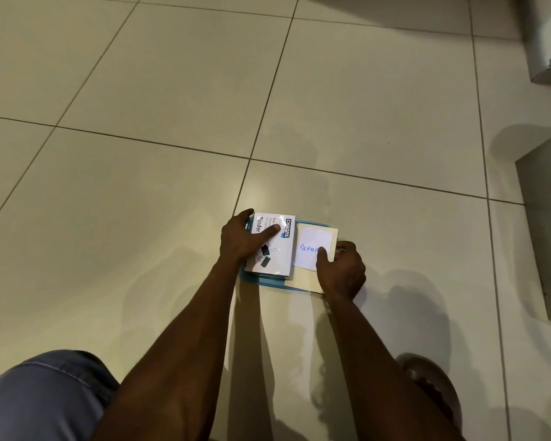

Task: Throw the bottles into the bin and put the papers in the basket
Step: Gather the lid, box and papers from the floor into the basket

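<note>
In the head view, the person bends over a tiled floor (140,90) with both arms reaching down to a small stack of stationery. The left hand (240,238) grips a white binder-clip box (275,249), thumb laid across its top and fingers curled over the far edge. The right hand (341,268) pinches the papers (312,246), a white slip with blue handwriting lying on a cream sheet, thumb on top and fingers tucked under the right edge. Box and papers sit on a flat blue item (269,283), whose edge shows beneath them; whether it is a tray, lid or folder cannot be told. No bottles, bin or basket are in view. This looks like the paper-gathering step; the next move probably calls for lifting the stack level and finding the basket, without letting the loose slip slide off.
</note>
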`<state>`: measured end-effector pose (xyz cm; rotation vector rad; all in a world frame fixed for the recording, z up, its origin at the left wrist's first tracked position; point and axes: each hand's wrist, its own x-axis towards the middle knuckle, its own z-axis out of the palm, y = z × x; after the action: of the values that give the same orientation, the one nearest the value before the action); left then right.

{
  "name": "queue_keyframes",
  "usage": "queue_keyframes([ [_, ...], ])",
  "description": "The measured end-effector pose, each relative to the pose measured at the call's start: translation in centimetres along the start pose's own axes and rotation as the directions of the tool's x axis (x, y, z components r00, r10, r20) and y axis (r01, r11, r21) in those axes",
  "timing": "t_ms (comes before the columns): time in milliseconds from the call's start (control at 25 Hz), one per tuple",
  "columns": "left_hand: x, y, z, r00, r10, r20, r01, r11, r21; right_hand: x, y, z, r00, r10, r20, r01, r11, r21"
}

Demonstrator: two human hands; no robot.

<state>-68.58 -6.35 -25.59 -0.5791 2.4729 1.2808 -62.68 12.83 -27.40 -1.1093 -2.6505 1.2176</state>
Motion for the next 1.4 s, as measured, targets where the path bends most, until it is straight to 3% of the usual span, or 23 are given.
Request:
queue_keyframes([
  [280, -0.3, 1.2, 0.3, 0.998, -0.046, 0.031, 0.049, 0.993, -0.103, 1.6, -0.9, -0.7, 0.996, 0.063, 0.062, -0.066, 0.996, 0.055],
  [560, -0.6, 2.2, 0.3, 0.999, -0.018, -0.05, 0.012, 0.993, -0.114, 2.2, -1.9, -0.1, 0.986, 0.13, 0.107, -0.151, 0.963, 0.222],
  [840, -1.7, 5.9, -2.1, 0.992, -0.007, -0.127, -0.01, 0.992, -0.129, 3.4, -6.1, -3.3, 0.983, 0.04, 0.179, -0.083, 0.967, 0.24],
  [1040, -10.2, 11.8, -7.6, 0.993, -0.068, -0.097, 0.051, 0.984, -0.169, -1.6, -13.0, -13.6, 0.982, -0.046, 0.184, 0.019, 0.989, 0.149],
  [1400, -31.5, 32.4, -25.4, 0.993, -0.076, -0.094, 0.054, 0.973, -0.225, -16.1, -30.4, -39.1, 0.993, -0.039, 0.109, 0.02, 0.985, 0.169],
])
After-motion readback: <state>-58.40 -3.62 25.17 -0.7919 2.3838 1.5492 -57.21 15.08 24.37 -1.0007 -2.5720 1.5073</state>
